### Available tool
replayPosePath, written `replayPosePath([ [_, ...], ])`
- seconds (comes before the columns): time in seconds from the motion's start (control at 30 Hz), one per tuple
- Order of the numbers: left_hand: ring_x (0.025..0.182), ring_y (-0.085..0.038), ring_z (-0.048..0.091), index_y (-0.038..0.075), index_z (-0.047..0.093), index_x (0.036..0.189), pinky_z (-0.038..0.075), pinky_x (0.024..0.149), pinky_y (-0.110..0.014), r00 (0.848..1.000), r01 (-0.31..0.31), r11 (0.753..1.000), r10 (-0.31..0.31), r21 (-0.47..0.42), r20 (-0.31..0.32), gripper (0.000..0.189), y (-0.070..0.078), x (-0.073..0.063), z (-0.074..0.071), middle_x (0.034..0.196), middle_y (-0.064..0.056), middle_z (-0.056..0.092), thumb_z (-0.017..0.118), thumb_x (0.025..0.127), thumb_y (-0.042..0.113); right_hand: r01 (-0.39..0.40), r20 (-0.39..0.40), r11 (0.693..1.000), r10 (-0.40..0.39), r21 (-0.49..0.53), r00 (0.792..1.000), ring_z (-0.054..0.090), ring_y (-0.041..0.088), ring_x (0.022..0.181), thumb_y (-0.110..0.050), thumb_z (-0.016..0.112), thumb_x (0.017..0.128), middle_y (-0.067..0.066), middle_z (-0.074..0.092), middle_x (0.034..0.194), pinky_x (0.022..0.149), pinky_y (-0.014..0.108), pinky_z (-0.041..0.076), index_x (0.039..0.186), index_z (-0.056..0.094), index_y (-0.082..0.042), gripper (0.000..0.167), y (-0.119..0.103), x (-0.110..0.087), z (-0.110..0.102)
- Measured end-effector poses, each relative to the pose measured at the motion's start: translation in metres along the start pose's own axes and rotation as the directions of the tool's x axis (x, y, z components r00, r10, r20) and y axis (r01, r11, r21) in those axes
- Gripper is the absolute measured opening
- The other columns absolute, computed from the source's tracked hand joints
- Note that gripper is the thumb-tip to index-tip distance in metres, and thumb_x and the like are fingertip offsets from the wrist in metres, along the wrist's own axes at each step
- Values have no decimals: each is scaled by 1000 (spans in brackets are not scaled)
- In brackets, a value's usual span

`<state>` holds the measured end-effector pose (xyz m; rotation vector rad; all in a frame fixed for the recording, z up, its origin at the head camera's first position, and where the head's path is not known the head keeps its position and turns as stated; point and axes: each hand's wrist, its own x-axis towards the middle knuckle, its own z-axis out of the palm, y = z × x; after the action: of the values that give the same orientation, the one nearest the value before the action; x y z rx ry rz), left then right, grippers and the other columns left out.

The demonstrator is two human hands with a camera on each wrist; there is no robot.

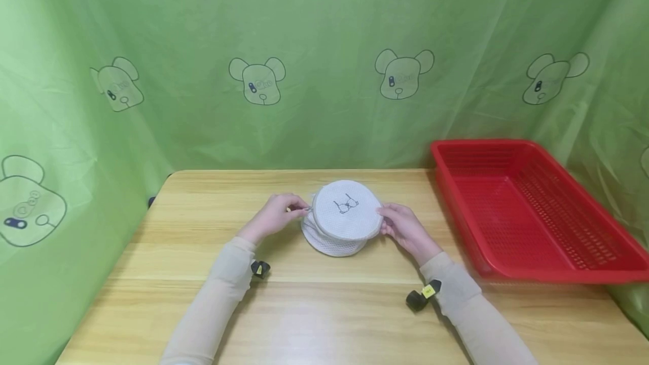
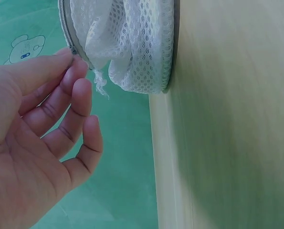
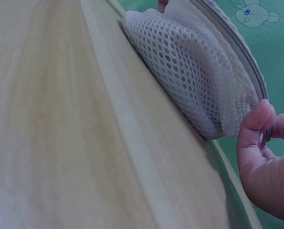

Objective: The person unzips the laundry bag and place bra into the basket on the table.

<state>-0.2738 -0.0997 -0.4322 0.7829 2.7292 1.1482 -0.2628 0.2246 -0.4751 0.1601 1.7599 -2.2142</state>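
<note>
Bracing a white mesh bag [image 1: 345, 218] by its rim, left of the red basket [image 1: 507, 230]

From where I am standing, the bag is sitting on the wooden table [image 1: 324, 320], to the basket's left and apart from it. Its lower panel is apparently resting on the wood; its upper panel is sitting raised.

Grip: the left hand [image 1: 276, 216], on the side away from the basket, is pinching the rim at the zip slider [image 2: 73, 50] with thumb and forefinger. The right hand [image 1: 405, 230], on the basket side, is pinching the zipped rim.

Reason, in my judgement: the soft wall is sagging in folds, so the opposed holds are steadying the rim and presenting the zip [image 3: 249, 61] for handling.

Posture: both forearms are converging on the bag, the right one running nearer the basket. The left hand's remaining fingers are curving loosely, clear of the mesh; the right hand's are partly hidden.
</note>
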Motion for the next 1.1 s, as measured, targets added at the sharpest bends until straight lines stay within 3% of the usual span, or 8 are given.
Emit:
replayPosePath([
  [1.1,86,-13,64,7,72,101,54,82,-28,997,-63,997,62,44,37,15,1,-2,1,95,-5,73,69,88,15,-13,-16,1000,13,-2,1000,49,6,57,-5,53,97,-3,56,72,53,15,46,110,48,4,16,1,0,0],
])
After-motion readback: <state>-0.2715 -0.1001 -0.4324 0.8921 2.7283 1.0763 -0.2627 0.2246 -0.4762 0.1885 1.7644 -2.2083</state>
